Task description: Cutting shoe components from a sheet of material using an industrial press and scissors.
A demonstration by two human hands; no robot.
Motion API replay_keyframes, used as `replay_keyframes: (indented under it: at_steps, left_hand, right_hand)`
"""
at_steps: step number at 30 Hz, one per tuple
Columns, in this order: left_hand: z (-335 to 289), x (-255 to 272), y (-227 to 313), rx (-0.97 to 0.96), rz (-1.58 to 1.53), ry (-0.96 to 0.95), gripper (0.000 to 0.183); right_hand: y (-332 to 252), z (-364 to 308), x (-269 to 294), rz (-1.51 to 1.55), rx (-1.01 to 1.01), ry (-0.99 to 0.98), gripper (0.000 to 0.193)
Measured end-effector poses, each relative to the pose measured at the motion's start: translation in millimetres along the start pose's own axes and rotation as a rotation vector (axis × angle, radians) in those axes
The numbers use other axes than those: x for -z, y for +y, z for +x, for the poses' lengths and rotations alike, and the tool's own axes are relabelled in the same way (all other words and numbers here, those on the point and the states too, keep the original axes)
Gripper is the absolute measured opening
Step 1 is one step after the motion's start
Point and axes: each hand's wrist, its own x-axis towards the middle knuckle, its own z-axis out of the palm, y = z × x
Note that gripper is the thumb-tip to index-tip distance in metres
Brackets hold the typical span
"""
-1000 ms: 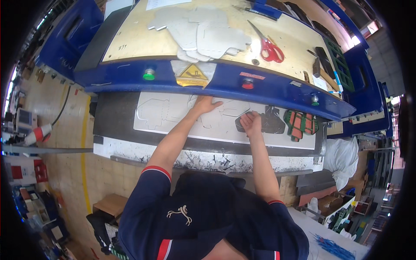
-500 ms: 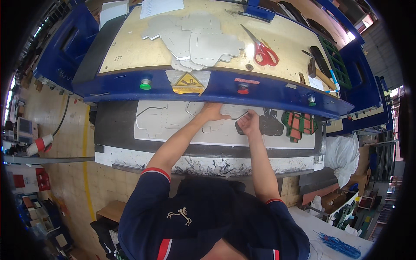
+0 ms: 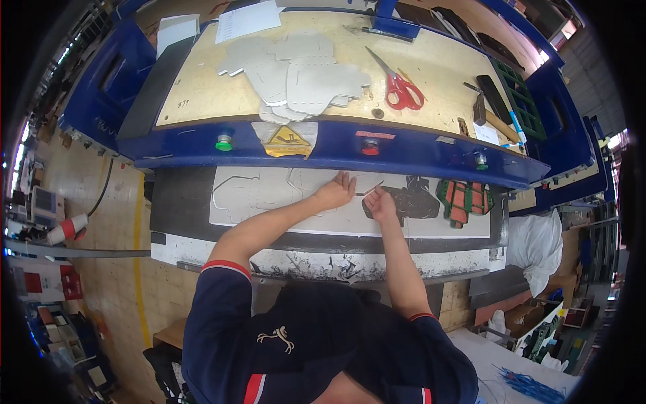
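Note:
A pale grey sheet (image 3: 323, 225) with cut outlines and dashed lines lies on a black board under the blue machine beam. My left hand (image 3: 336, 192) rests on this sheet, fingers stretched toward the beam and somewhat bent, with nothing visible in them. Close to its right, my right hand (image 3: 382, 205) pinches a thin dark stick-like thing (image 3: 372, 189), whose kind I cannot make out. A flat black shaped piece (image 3: 412, 203) lies beside the right hand. Further right sits a green-framed cutting die (image 3: 464, 202) with reddish pads.
The blue beam (image 3: 269, 163) with green and red buttons crosses just beyond my hands. On the wooden top above lie stacked grey cut pieces (image 3: 323, 84), red-handled scissors (image 3: 404, 93), a hammer (image 3: 498, 121) and a pen (image 3: 387, 34). A white bag (image 3: 535, 242) hangs at right.
My left hand has shifted a little right, and its thumb no longer sticks out sideways. The right hand stays close to its place, still pinching the thin thing. The whole view has shifted slightly.

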Motion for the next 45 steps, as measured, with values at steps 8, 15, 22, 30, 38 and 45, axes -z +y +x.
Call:
replay_keyframes:
  at_steps: [8, 15, 22, 30, 38, 45]
  left_hand:
    - [-14.4, 20.3, -8.2, -0.269, 0.149, 0.166, 0.046]
    - [-17.5, 32.8, 0.4, -0.352, -0.102, 0.247, 0.034]
    - [-93.6, 73.7, 26.2, 0.389, -0.581, 0.602, 0.033]
    - [-196.8, 39.9, 48.2, 1.015, -0.659, 0.587, 0.044]
    - [-201.2, 31.6, 26.5, 1.293, -1.326, 0.794, 0.035]
    - [-198.1, 53.6, 57.2, 0.807, -2.317, -0.164, 0.061]
  right_hand:
    - [-2.9, -58.4, -27.3, -0.502, 0.411, 0.275, 0.040]
    - [0.8, -42.5, -37.5, -0.206, 0.178, 0.132, 0.026]
    - [36.7, -40.9, -42.5, 0.133, 0.258, 0.204, 0.011]
    - [0.3, -15.6, -5.4, -0.066, 0.205, -0.062, 0.021]
    - [-3.8, -58.1, -13.3, -0.289, 0.032, -0.133, 0.032]
    - [42.3, -88.6, -50.5, -0.434, -0.110, -0.205, 0.041]
